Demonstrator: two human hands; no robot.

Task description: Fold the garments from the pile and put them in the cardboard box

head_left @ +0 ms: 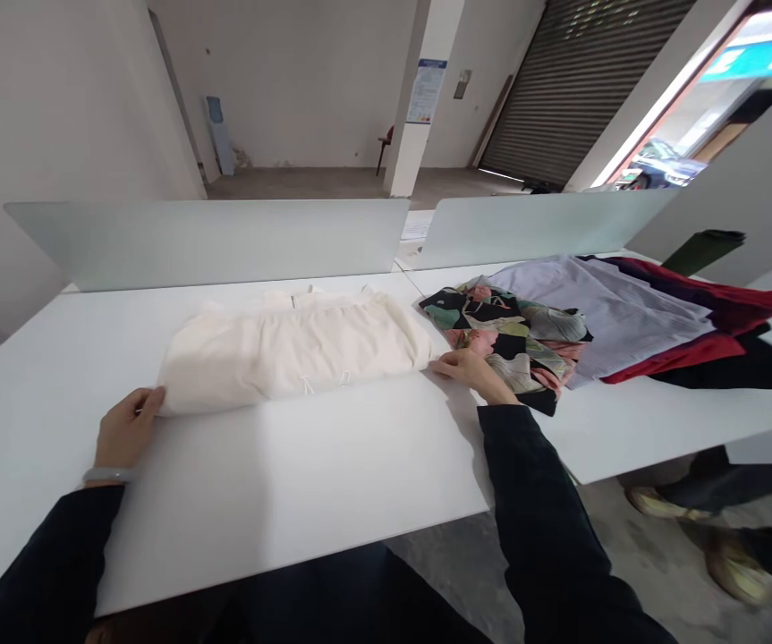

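Note:
A cream-white garment point(292, 347) lies folded into a wide band on the white table point(278, 483). My left hand point(127, 431) rests at its near left corner, fingers curled against the cloth edge. My right hand point(467, 368) pinches the garment's near right corner, fingers closed on the fabric. Both arms wear dark sleeves, and a pale bracelet sits on my left wrist.
A pile of clothes lies to the right: a floral patterned piece point(513, 335), a pale lilac shirt point(606, 313), and red point(714, 309) and black point(741, 367) garments. Frosted divider panels point(211, 240) stand along the table's far edge. Another person's shoes point(734, 555) show at the lower right.

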